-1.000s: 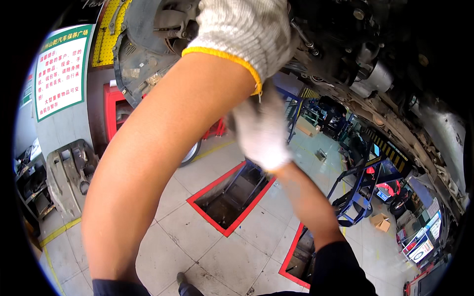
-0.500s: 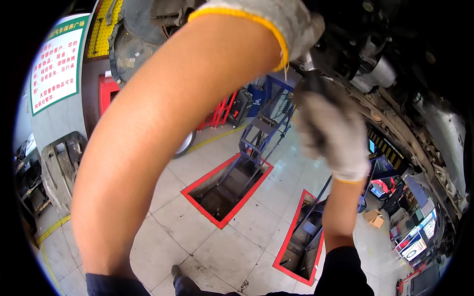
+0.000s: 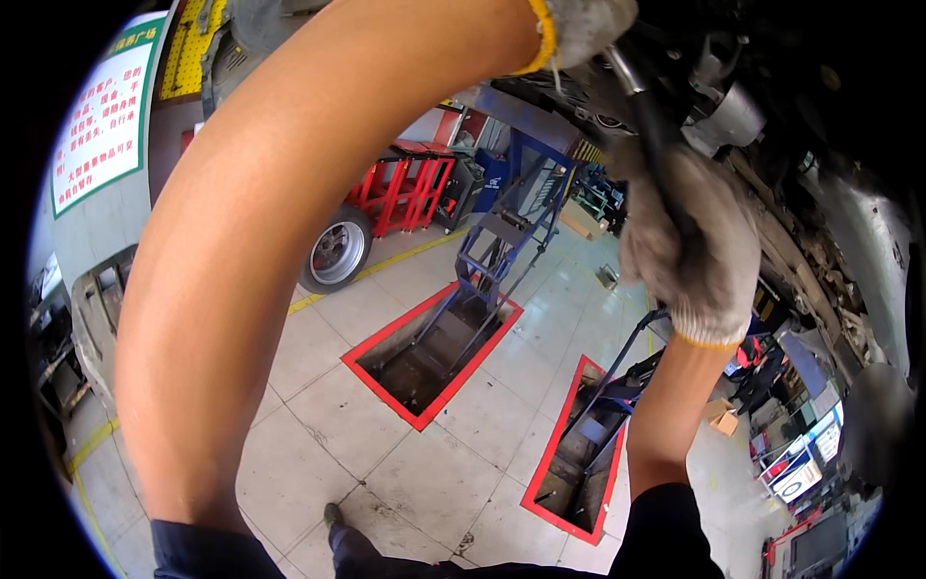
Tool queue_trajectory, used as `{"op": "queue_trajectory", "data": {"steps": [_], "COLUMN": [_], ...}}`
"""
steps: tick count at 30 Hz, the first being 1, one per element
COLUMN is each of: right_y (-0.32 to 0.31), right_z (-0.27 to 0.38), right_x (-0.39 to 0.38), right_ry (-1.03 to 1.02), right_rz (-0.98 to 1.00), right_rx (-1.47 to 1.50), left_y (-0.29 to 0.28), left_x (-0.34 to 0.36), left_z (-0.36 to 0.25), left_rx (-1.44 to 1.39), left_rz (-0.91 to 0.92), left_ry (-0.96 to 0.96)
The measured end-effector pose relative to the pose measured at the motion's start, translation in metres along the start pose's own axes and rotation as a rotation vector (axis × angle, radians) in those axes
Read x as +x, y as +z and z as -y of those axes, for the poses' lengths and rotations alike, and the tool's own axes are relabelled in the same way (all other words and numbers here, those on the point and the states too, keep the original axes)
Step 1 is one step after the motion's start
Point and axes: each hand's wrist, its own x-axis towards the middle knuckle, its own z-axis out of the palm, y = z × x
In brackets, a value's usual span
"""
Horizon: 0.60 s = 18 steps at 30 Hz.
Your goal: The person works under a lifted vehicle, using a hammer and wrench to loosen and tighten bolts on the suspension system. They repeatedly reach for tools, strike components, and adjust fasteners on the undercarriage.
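Overhead, my right hand (image 3: 699, 236), in a pale knit work glove, is closed round the black handle of a ratchet wrench (image 3: 667, 159). The wrench slants up and left, and its shiny metal end reaches my left hand (image 3: 590, 31). That hand, gloved too, is raised at the top edge with its fingers curled. What it grips is hidden by the glove and the picture's edge. Both hands are close below the dark underside of a raised vehicle (image 3: 772, 58). A silvery rounded metal part (image 3: 730, 118) of it sits beside the wrench.
Two red-framed floor pits (image 3: 386, 388) (image 3: 540, 480) lie below, with a blue lift frame (image 3: 502, 236) rising from the left one. A wheel (image 3: 340, 251) and red stands (image 3: 405, 188) are beyond my left arm. A cardboard box (image 3: 721, 417) is on the floor at right.
My right hand has moved right and slightly down the view with the wrench, whose metal end now shows more. My left hand sits higher, partly out of view. The whole view has shifted slightly.
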Motion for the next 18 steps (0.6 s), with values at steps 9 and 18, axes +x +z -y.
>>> {"op": "queue_trajectory", "data": {"steps": [9,18], "right_y": [0.084,0.023], "right_z": [-0.207,0.023], "right_x": [0.170,-0.002], "right_ry": [-0.314,-0.211], "right_rz": [0.029,-0.402], "right_rx": [0.303,-0.950], "left_y": [0.031,-0.007], "left_x": [0.017,0.002], "left_z": [-0.036,0.013], "left_rx": [-0.099,-0.141], "left_rz": [-0.223,0.153], "left_ry": [-0.137,0.058]}}
